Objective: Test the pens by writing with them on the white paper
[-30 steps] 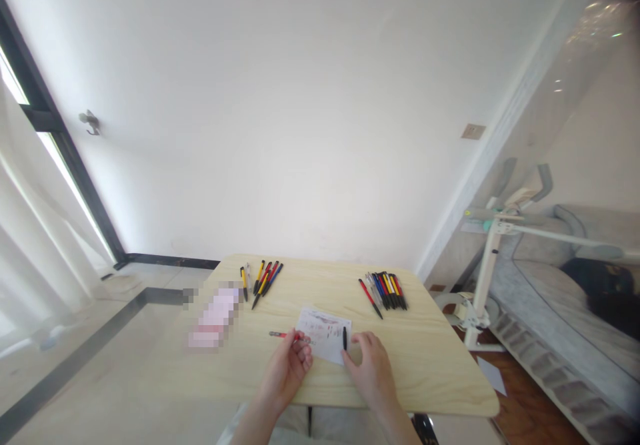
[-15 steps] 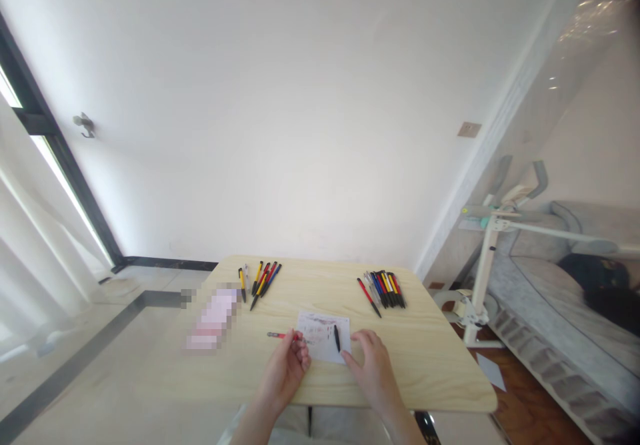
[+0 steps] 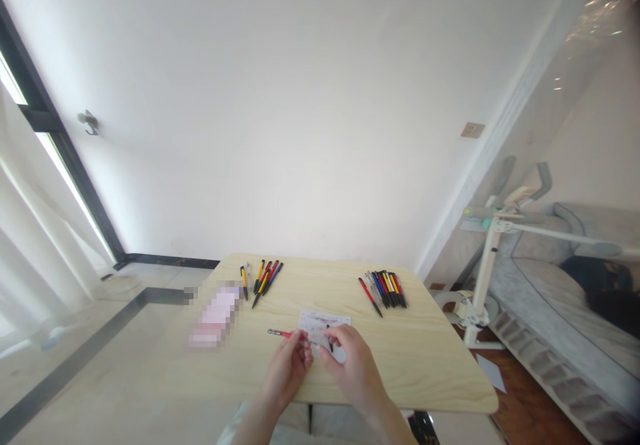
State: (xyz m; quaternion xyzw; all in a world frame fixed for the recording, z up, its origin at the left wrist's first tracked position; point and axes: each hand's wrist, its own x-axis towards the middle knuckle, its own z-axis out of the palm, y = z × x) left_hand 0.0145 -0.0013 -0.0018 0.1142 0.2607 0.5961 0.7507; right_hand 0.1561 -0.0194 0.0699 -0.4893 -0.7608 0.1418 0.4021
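My left hand (image 3: 291, 367) is closed on a red pen (image 3: 281, 333) that points left over the light wooden table (image 3: 425, 365). My right hand (image 3: 350, 367) pinches a small black pen piece (image 3: 329, 338), held close to the left hand above a white slip of paper (image 3: 325, 320) with scribbles on it. The two hands nearly touch at the fingertips. A group of several pens (image 3: 261, 278) lies at the far left of the table. A second group of pens (image 3: 384, 289) lies at the far right.
A blurred pink-white patch (image 3: 216, 313) sits on the table's left side. To the right stand a white lamp stand (image 3: 484, 278) and a grey sofa (image 3: 565, 298). A window with curtains (image 3: 35, 232) is on the left. Paper lies on the floor (image 3: 493, 373).
My right hand has moved left across the paper with the black piece, coming up against the left hand. The left hand has stayed in place with the red pen.
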